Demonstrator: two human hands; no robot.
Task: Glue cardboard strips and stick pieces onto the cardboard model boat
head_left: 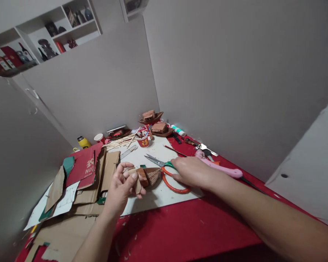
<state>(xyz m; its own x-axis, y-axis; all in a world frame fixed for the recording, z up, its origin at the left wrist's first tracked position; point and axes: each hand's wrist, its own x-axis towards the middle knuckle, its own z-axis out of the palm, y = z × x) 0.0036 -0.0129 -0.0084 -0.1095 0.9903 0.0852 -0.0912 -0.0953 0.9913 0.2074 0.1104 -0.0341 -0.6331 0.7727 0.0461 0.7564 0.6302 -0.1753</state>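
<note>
My left hand (124,185) is closed, its thumb and fingers pinching a small piece of tan cardboard (137,185). Just right of it is a small brown model boat (150,176) with a ribbed, pointed end; I cannot tell whether the fingers also touch it. My right hand (190,171) reaches over the scissors (177,188), its fingers around the green handle loop while the orange loop shows below. The scissor blades (153,160) are parted and point left over the white board (158,202). The palm hides part of the green loop.
Stacked cardboard (84,203) lies left, with a box cutter (129,151) beside it. Behind stand a red paper cup (142,140), wooden sticks (117,143) and finished-looking boats (160,128). A pink-handled tool (224,169) lies right, near the wall, on the red tablecloth (186,229).
</note>
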